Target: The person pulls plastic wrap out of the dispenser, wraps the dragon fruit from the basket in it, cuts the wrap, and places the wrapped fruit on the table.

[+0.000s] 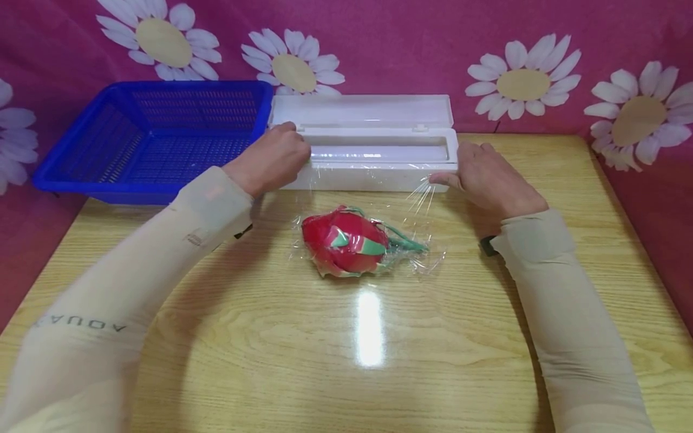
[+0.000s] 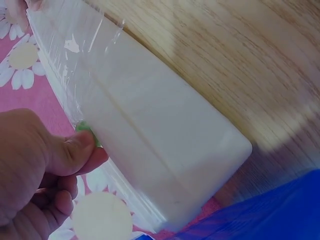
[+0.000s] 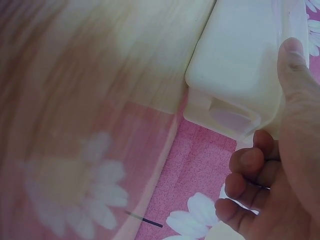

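Note:
A white cling film dispenser [image 1: 365, 178] lies at the back of the table with its lid raised, the film roll [image 1: 373, 151] inside. My left hand [image 1: 276, 156] is at its left part, thumb and forefinger pinching a small green slider [image 2: 87, 131] on the dispenser's edge. With my right hand [image 1: 489, 180] I hold the right end, thumb along the front and fingers curled by the end wall. Clear cling film [image 2: 80, 55] hangs over the front edge. Before the dispenser lies a red dragon fruit [image 1: 352, 243] with green scales, under crinkled film.
A blue plastic basket [image 1: 103, 189] stands at the left, against the dispenser's left end. Behind the wooden table [image 1: 335, 361] hangs a pink cloth [image 1: 400, 48] with white daisies. Light glares off the table in front of the fruit.

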`<state>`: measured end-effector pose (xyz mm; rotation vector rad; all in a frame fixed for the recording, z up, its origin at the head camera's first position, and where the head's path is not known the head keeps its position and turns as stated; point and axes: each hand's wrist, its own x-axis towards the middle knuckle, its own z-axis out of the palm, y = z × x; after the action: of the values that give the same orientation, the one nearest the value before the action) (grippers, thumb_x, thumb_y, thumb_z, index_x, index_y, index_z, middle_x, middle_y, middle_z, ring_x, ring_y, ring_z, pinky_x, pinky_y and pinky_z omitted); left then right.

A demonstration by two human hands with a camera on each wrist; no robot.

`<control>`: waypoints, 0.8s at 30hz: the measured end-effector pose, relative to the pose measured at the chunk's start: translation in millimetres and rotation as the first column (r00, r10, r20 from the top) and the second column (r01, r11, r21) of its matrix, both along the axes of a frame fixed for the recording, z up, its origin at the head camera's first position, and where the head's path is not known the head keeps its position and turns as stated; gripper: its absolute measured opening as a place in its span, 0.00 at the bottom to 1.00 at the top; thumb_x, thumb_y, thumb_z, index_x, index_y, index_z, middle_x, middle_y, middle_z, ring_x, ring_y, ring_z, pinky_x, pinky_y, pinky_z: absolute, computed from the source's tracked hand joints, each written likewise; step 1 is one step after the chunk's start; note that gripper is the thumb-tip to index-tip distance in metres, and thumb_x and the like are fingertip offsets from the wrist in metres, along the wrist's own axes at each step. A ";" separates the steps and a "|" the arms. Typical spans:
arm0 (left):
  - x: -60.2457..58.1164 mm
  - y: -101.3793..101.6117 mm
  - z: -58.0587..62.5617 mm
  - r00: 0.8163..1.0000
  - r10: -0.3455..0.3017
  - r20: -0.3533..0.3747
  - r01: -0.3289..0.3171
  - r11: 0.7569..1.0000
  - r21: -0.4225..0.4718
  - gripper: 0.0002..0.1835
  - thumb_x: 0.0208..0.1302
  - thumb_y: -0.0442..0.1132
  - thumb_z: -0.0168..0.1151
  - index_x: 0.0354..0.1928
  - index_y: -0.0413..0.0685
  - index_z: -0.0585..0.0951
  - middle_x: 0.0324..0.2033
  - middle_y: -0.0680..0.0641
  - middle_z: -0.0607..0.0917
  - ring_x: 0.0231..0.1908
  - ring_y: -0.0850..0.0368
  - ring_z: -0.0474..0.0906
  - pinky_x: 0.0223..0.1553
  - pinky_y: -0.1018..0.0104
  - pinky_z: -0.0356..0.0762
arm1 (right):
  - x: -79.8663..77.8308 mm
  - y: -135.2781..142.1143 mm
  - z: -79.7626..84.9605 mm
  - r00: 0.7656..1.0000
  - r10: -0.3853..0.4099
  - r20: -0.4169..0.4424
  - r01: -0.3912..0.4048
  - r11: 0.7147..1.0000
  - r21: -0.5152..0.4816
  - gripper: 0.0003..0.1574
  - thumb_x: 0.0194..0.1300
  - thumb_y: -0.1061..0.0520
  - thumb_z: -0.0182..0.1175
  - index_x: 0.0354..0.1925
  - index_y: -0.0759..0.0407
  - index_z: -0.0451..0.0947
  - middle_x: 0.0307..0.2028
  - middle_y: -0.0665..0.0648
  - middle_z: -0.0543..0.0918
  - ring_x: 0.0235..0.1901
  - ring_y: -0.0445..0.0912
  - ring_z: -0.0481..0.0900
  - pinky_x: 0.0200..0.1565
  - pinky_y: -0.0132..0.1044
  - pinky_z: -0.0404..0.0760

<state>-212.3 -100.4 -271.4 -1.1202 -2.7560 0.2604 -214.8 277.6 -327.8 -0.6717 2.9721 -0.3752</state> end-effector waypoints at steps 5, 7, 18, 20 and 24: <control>0.1 2.4 0.2 1.000 0.003 0.000 -0.003 1.000 -0.016 0.09 0.64 0.23 0.58 0.37 0.31 0.88 0.35 0.33 0.91 0.36 0.38 0.83 0.42 0.50 0.83 | 0.7 -0.2 0.0 1.000 -0.006 -0.009 0.006 1.000 0.028 0.43 0.75 0.27 0.46 0.54 0.67 0.66 0.37 0.63 0.74 0.38 0.56 0.73 0.46 0.51 0.76; 0.3 3.2 0.6 1.000 -0.001 0.001 0.001 1.000 -0.018 0.10 0.64 0.23 0.58 0.37 0.31 0.88 0.35 0.33 0.91 0.36 0.38 0.83 0.42 0.51 0.82 | 0.6 -0.1 -0.2 1.000 -0.003 -0.012 0.004 1.000 0.025 0.42 0.75 0.28 0.47 0.53 0.67 0.67 0.37 0.63 0.74 0.37 0.56 0.73 0.46 0.51 0.76; 1.0 7.2 -0.7 1.000 -0.005 -0.011 0.005 0.999 -0.043 0.09 0.65 0.25 0.59 0.38 0.32 0.89 0.37 0.34 0.91 0.38 0.38 0.81 0.46 0.53 0.79 | -5.0 -0.1 -0.4 0.999 0.030 0.027 -0.029 0.998 -0.061 0.48 0.73 0.29 0.53 0.75 0.58 0.60 0.57 0.64 0.79 0.50 0.58 0.78 0.61 0.60 0.78; 1.4 7.9 -0.9 1.000 -0.011 -0.017 0.010 0.999 -0.045 0.09 0.65 0.25 0.59 0.38 0.33 0.89 0.36 0.34 0.91 0.38 0.38 0.81 0.46 0.53 0.78 | -5.5 -0.4 -0.5 0.999 0.040 0.022 -0.038 0.997 -0.070 0.49 0.73 0.29 0.54 0.76 0.57 0.59 0.60 0.64 0.79 0.51 0.58 0.79 0.62 0.60 0.78; 2.4 9.1 -1.2 0.999 -0.018 -0.033 0.016 0.999 -0.051 0.09 0.63 0.25 0.60 0.38 0.32 0.89 0.37 0.34 0.91 0.38 0.38 0.81 0.47 0.53 0.77 | -4.5 -0.9 -0.5 1.000 0.024 0.019 -0.023 0.998 -0.050 0.48 0.73 0.30 0.53 0.74 0.61 0.61 0.54 0.65 0.79 0.48 0.59 0.77 0.59 0.60 0.78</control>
<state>-209.8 -91.4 -272.6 -1.1406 -2.7236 0.3460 -219.3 276.8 -328.3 -0.7035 2.9422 -0.4523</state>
